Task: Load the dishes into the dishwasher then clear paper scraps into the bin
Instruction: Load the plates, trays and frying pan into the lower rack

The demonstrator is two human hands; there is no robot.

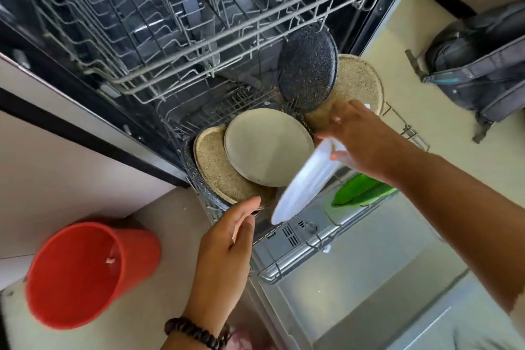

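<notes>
Gripping a tilted white plate (305,182), right hand (366,139) angles it rim-down; left hand (227,239) relaxed.

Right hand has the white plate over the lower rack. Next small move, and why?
Probably lower the white plate edge-first into the lower rack just in front of the grey plate. The right hand holds it tilted above that spot, and the left hand touches the tan plate, seemingly steadying the row.
</notes>
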